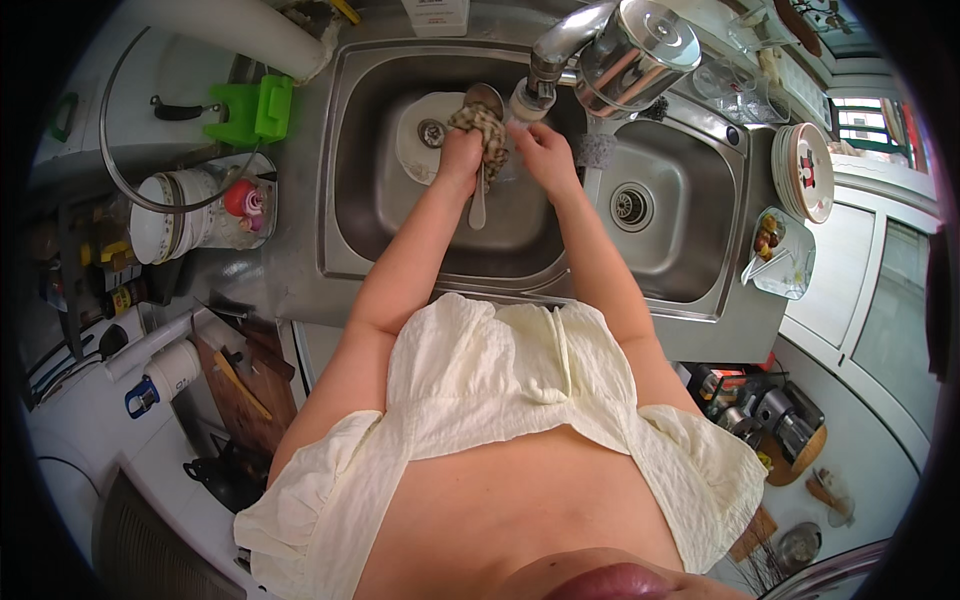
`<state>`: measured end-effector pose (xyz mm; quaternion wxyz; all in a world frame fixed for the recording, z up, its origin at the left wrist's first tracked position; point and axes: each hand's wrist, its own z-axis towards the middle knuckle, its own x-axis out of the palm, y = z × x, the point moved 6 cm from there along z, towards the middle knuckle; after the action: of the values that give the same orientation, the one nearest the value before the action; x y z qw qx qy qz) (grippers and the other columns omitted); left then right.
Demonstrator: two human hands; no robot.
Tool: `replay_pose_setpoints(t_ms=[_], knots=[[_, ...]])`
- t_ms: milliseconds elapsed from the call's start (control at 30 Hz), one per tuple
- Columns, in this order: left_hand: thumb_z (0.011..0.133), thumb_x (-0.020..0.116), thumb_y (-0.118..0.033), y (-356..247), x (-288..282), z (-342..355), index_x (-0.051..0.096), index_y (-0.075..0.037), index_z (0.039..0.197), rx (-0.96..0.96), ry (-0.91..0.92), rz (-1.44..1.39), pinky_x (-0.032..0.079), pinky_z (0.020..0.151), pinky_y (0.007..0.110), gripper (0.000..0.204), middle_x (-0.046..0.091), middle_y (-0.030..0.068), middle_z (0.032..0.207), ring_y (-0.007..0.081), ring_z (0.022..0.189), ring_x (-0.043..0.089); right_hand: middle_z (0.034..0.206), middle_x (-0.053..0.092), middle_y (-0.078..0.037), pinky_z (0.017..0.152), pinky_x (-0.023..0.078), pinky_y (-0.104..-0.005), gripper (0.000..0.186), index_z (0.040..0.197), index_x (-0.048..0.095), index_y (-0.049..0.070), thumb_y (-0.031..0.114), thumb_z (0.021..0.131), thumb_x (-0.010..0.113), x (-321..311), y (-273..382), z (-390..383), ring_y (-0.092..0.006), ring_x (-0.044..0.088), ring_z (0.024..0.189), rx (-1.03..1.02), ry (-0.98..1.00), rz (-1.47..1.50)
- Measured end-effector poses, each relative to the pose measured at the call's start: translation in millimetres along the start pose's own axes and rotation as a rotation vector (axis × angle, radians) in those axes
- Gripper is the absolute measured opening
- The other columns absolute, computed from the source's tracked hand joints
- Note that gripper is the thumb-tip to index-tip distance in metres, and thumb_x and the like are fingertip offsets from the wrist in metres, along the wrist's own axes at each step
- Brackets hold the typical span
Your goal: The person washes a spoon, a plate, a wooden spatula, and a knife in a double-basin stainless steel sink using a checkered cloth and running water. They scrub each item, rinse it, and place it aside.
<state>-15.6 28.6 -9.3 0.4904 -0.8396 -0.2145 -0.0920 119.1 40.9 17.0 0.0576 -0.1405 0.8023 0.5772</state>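
My left hand (462, 160) is closed around a patterned, greenish-beige cloth (490, 140) over the left sink basin. The cloth is bunched about a long spoon; the spoon's metal bowl (485, 97) shows above it and its pale handle (478, 213) sticks out below. Just under the tap's nozzle (532, 100), my right hand (548, 160) has its fingers partly bent and apart, with nothing plainly held. A white dish (408, 150) lies in the basin below my left hand, by the round drain (431, 133).
A shiny metal cylinder (640, 60) joins the tap above the divider. To the right lies a second basin (680, 240). Stacked plates (800, 170) and a clear tray (785, 255) stand at the right edge; a dish rack (190, 210) and green holder (250, 110) are left.
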Motion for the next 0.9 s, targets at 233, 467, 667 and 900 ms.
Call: replay_pose_setpoints(t_ms=[233, 467, 667, 900], knots=[[0.079, 0.038, -0.004, 8.6, -2.8, -8.5, 0.055, 0.002, 0.095, -0.026, 0.019, 0.148, 0.049, 0.06, 0.03, 0.024, 0.06, 0.0094, 0.082, 0.0182, 0.068, 0.059, 0.079, 0.064, -0.01, 0.067, 0.045, -0.0321, 0.036, 0.108, 0.052, 0.002, 0.03, 0.085, 0.053, 31.5, 3.1, 41.3, -0.0232, 0.062, 0.074, -0.162, -0.106, 0.107], [0.078, 0.04, -0.002, 18.9, -27.2, -41.4, 0.054, 0.005, 0.098, -0.085, 0.046, 0.11, 0.051, 0.066, 0.031, 0.026, 0.061, 0.0123, 0.088, 0.0203, 0.076, 0.062, 0.084, 0.061, -0.013, 0.054, 0.049, -0.028, 0.031, 0.1, 0.049, 0.007, 0.035, 0.087, 0.053, 54.7, 10.7, 42.1, -0.0167, 0.059, 0.064, 0.202, 0.189, 0.617], [0.082, 0.04, -0.008, 19.8, -47.9, -64.3, 0.053, 0.005, 0.103, -0.193, 0.096, -0.024, 0.051, 0.074, 0.034, 0.028, 0.061, 0.0141, 0.097, 0.0214, 0.083, 0.062, 0.074, 0.058, -0.011, 0.049, 0.041, -0.0246, 0.028, 0.098, 0.047, 0.008, 0.032, 0.086, 0.055, 67.0, -3.5, 69.4, -0.0117, 0.047, 0.052, 0.062, 0.225, 0.997], [0.089, 0.04, -0.029, 12.1, -83.7, -86.2, 0.05, 0.0, 0.113, -0.215, 0.224, -0.503, 0.048, 0.082, 0.038, 0.039, 0.057, 0.0121, 0.107, 0.0246, 0.095, 0.057, 0.071, 0.059, -0.006, 0.055, 0.043, -0.0292, 0.023, 0.085, 0.061, 0.007, 0.016, 0.066, 0.068, 58.6, -63.1, 73.3, -0.0171, 0.053, 0.058, 0.037, 0.024, 0.216]])
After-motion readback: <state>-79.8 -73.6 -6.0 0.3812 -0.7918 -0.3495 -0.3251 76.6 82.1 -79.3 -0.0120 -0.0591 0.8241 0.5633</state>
